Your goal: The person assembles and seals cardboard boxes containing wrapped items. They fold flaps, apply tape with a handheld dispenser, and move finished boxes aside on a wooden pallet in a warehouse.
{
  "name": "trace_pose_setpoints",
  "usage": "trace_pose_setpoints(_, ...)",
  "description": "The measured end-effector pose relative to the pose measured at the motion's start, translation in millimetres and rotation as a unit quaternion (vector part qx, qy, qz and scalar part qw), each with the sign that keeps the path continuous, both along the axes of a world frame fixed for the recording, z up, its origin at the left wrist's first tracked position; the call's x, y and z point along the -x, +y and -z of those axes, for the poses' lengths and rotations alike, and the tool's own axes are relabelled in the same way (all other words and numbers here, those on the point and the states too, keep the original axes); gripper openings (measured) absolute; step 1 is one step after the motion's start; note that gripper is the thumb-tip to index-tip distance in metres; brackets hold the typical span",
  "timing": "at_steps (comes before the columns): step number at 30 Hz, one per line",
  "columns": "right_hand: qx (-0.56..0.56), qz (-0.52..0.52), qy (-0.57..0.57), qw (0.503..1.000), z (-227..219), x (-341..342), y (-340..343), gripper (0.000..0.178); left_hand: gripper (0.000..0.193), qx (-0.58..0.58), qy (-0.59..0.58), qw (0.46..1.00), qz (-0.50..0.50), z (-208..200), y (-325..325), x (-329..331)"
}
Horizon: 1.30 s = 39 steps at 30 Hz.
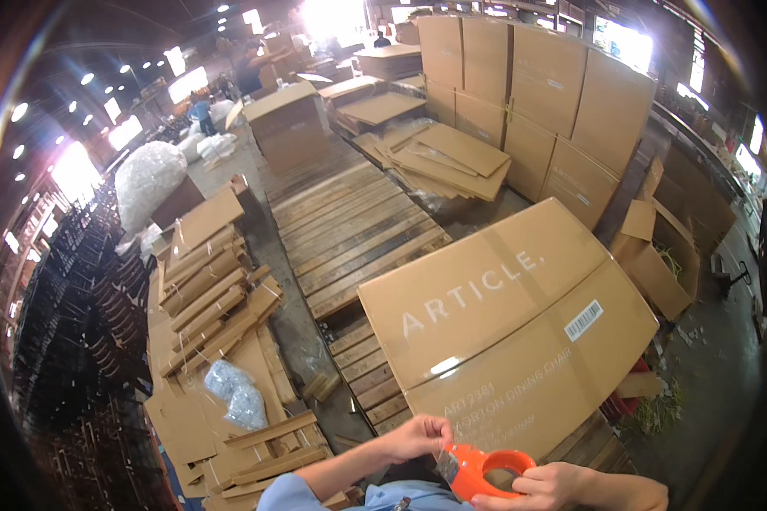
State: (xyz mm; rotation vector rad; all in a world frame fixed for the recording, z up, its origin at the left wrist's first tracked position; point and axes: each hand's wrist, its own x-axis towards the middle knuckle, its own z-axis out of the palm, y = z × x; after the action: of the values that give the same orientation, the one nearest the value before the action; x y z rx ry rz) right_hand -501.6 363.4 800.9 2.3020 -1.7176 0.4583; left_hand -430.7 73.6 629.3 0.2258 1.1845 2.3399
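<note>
My right hand [547, 488] grips an orange handheld tape dispenser [464, 484] by its ring-shaped body, at the lower edge of the head view. At the dispenser's front end, the fingers of my left hand [418, 438] are pinched together. What lies between those fingertips is too small to make out. Just beyond both hands is a large closed cardboard box [477, 319], with white print and a barcode label [584, 321] on its upper face. A band of clear tape crosses that face.
Wooden pallets [349, 230] run along the middle. Left of them lie stacked flat cardboard pieces [204, 298] and bubble wrap [234, 394]. Tall stacked boxes [545, 81] stand at the back right, and an open carton [656, 255] is at the right. A person in blue [202, 115] is far off.
</note>
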Motion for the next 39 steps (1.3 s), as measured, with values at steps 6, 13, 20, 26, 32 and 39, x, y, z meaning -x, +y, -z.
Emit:
trace_pose_setpoints(6, 0.085, 0.3, -0.147, 0.939, 85, -66, -2, 0.034, 0.007, 0.594, 0.102, 0.73, -0.323, 25, -170, 119)
trace_pose_setpoints(13, 0.207, 0.362, -0.282, 0.864, 160, -131, -81, 0.04, 0.02, 0.776, 0.124, 0.495, -0.371, 56, -265, 194)
trace_pose_setpoints(20, 0.208, 0.364, -0.277, 0.865, 198, -128, -84, 0.035, 0.029, 0.868, 0.141, 0.388, -0.278, 99, -282, 219)
trace_pose_setpoints(26, 0.186, 0.38, -0.27, 0.865, 207, -134, -78, 0.036, 0.09, 0.9, 0.006, 0.313, -0.303, 74, -216, 217)
trace_pose_setpoints(32, 0.139, 0.398, -0.307, 0.853, 195, -132, -86, 0.036, 0.086, 0.786, 0.005, 0.486, -0.383, 135, -197, 236)
trace_pose_setpoints(39, 0.058, 0.444, -0.296, 0.844, 176, -213, 20, 0.034, 0.095, 0.751, 0.031, 0.481, -0.451, 165, -208, 231)
